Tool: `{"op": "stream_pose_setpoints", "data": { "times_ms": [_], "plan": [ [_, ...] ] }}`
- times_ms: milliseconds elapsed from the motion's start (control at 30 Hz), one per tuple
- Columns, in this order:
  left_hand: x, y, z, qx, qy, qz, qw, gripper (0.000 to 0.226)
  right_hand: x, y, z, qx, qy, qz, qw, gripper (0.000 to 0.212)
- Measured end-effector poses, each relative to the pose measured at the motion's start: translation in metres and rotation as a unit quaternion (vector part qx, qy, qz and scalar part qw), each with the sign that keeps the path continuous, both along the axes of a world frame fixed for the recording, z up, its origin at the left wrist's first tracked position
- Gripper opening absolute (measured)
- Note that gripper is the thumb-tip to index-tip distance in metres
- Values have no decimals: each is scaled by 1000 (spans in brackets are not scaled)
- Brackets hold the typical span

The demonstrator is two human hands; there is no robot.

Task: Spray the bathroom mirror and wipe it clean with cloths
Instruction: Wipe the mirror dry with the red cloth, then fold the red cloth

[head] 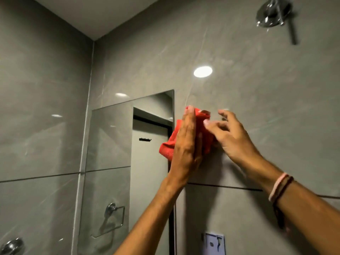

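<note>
The left hand (185, 144) hides the middle of the red cloth (169, 146); the mirror (128, 162) runs off the bottom edge; the right hand's fingers (217, 124) are motion-blurred.

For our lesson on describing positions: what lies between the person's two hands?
In the head view, a bunched red cloth lies between the left hand and the right hand, beside the mirror's right edge.

Glossy grey wall tiles (257, 89) throw back the lamp; smooth mirror glass (110, 140); ribbed red cloth (168, 146), soft and matt; polished chrome shower head (272, 13).
</note>
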State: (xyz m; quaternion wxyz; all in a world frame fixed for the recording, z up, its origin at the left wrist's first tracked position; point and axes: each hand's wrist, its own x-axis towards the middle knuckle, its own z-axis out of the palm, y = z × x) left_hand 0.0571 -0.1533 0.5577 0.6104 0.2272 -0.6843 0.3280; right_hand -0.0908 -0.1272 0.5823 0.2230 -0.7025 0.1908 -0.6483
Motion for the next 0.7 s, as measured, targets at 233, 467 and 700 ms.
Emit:
{"op": "stream_pose_setpoints", "data": {
  "times_ms": [233,467,700],
  "plan": [
    [-51,32,-16,46,-92,-75,992,92,-44,21,-34,75,-88,194,974,18],
    [-88,83,-92,90,70,-37,993,85,-103,52,-102,43,-206,173,962,20],
    [-130,102,-161,536,228,-415,699,49,-134,90,-186,45,-274,131,952,25]
  ]
}}
